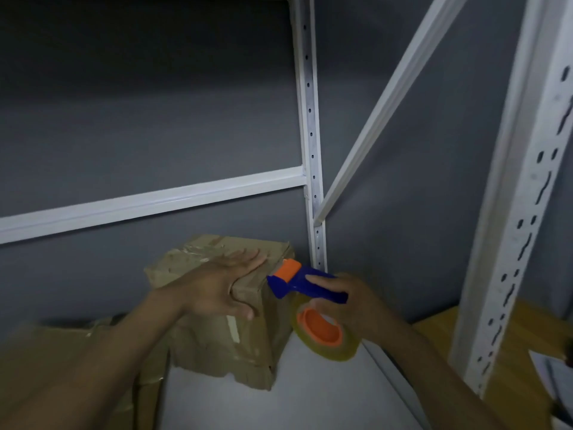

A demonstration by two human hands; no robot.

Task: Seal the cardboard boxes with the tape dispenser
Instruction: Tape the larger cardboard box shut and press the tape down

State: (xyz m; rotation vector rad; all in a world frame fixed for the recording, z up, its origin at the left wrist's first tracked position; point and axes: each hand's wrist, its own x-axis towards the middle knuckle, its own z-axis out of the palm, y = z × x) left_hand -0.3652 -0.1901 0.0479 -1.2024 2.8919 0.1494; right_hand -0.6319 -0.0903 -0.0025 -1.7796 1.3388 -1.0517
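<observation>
1. Head view: the left hand (pixel 217 287) lies flat on top of the cardboard box (pixel 217 346) on the white shelf (pixel 310 398), fingers (pixel 248 257) straight, pressing down.
2. The right hand (pixel 350 302) curls its fingers round the blue handle of the tape dispenser (pixel 297 285); the tape roll (pixel 325 333) hangs below.
3. The dispenser's orange head points up-left at the box's top right edge, just beside the left fingertips; contact is unclear.
4. The pull likely runs leftward across the top, so the flat hand lies in its path.
</observation>
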